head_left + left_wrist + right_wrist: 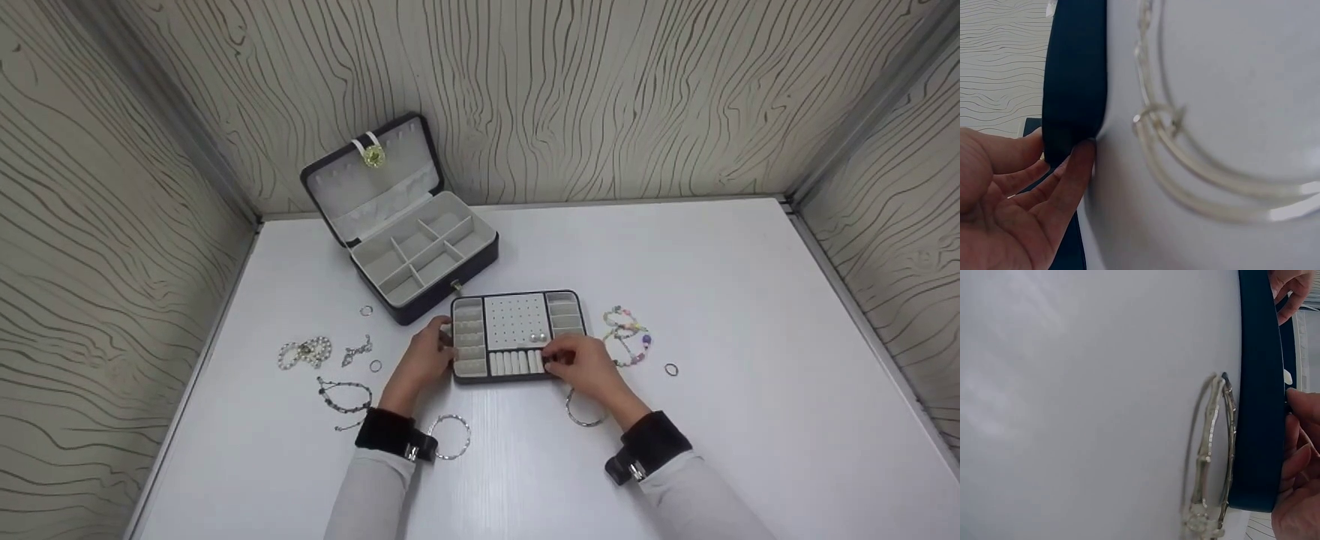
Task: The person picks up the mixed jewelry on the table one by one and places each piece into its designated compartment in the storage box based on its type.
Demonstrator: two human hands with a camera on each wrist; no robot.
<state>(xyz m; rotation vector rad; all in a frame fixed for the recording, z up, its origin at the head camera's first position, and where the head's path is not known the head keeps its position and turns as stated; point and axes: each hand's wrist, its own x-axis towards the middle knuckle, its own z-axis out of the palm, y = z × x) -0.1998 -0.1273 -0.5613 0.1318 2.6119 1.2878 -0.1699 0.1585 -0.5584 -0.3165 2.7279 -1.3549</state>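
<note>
A dark-rimmed jewelry tray (469, 380) lies on the table, with side compartments, a pegboard of small holes and a row of padded ring rolls (514, 364). Two pearl studs (538, 338) sit at the pegboard's lower right. My left hand (427, 356) grips the tray's left side, thumb and fingers about its corner (1072, 129) in the left wrist view. At the right end of the ring rolls, my right hand (589, 366) pinches a small dark thing (1288, 406) between thumb and fingertip; I cannot tell its kind. A silver bangle (585, 421) lies below that hand.
An open jewelry box (424, 292) with bare compartments stands behind the tray. To the left lie a pearl bracelet (304, 352), a beaded bracelet (345, 409) and rings (366, 310). Another bangle (466, 448) is near my left wrist. Colorful bracelets (637, 356) and a dark ring (671, 369) lie right.
</note>
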